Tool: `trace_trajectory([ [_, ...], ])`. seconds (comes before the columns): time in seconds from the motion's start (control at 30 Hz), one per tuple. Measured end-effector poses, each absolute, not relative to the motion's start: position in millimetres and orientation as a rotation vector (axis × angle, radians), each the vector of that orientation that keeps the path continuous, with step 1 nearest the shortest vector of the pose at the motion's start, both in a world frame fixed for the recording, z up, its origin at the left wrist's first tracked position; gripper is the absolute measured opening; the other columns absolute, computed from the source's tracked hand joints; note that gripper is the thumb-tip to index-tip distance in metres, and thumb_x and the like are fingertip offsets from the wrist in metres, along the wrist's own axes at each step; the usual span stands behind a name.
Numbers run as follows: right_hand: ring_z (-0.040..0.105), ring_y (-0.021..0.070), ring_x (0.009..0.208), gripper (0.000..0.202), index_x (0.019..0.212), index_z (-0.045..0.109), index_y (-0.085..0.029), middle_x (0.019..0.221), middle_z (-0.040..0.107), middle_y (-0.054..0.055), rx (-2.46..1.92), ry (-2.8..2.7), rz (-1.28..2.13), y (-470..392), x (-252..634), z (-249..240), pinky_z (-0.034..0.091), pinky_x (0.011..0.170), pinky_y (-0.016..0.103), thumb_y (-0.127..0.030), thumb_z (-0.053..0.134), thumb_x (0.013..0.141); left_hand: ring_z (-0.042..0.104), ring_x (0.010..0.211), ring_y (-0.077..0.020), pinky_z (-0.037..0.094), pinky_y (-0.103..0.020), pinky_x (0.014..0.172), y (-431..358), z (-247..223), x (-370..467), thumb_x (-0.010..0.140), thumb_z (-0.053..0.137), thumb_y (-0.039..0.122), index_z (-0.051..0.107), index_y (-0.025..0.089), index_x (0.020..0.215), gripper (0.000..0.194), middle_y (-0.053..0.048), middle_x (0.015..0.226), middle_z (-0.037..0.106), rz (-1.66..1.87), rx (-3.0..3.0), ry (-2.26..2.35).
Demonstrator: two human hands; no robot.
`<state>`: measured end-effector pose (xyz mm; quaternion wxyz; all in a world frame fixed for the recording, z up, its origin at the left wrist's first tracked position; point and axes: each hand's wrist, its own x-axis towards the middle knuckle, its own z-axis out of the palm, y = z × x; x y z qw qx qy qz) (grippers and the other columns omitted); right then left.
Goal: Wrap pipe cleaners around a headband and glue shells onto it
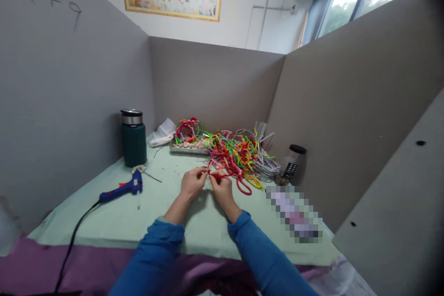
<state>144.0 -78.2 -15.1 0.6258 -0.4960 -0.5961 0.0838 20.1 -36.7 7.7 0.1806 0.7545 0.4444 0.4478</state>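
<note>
Both of my hands meet over the middle of the table, fingertips nearly touching. A thin red strand (225, 175) runs between them and trails off to the right. My left hand (193, 182) pinches its near end between thumb and fingers. The strand is also pinched by my right hand (222, 188), whose thumb faces the left one. Just beyond my hands lies a tangled heap of coloured strands (239, 150) in red, green, orange and yellow. What exactly sits between the fingertips is too small to tell.
A metal tray (189, 151) holds coloured rings and scraps at the back. On the left are a dark green bottle (133, 144) and a blue glue gun (121, 188) with its cable. A clear jar (290, 165) leans at right, near a blurred-out object (294, 215). Grey partitions surround the table.
</note>
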Motion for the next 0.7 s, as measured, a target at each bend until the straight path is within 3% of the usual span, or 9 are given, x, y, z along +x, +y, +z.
trace_trajectory([
  [0.33,0.058,0.0175,0.083,0.013,0.087,0.064,-0.021,0.084,0.064,0.003,-1.128,-1.494,0.009,-83.5,146.6,-9.3,0.045,0.077,0.029,-0.024,0.052,0.085,0.062,0.066,-0.0152,0.044,-0.023,0.062,-30.1,4.3,17.5,0.078,0.054,0.037,0.073,0.019,0.091,0.030,-0.004,0.081,0.073,1.249,2.117,1.321],
  [0.57,0.056,0.0159,0.073,0.013,0.084,0.066,-0.021,0.079,0.062,0.003,-1.097,-1.494,-0.017,-79.2,151.3,-9.9,0.044,0.068,0.026,-0.030,0.056,0.085,0.066,0.077,-0.0174,0.047,-0.024,0.071,-33.9,7.3,18.4,0.077,0.054,0.033,0.073,0.021,0.093,0.028,-0.003,0.091,0.073,1.177,2.210,1.269],
  [0.7,0.058,0.0165,0.075,0.013,0.083,0.067,-0.022,0.079,0.063,0.003,-1.034,-1.469,0.032,-77.3,151.9,-10.7,0.046,0.071,0.028,-0.029,0.057,0.085,0.066,0.083,-0.0188,0.047,-0.025,0.074,-36.5,10.2,18.1,0.078,0.053,0.032,0.073,0.022,0.093,0.027,-0.003,0.093,0.073,1.156,2.271,1.262],
])
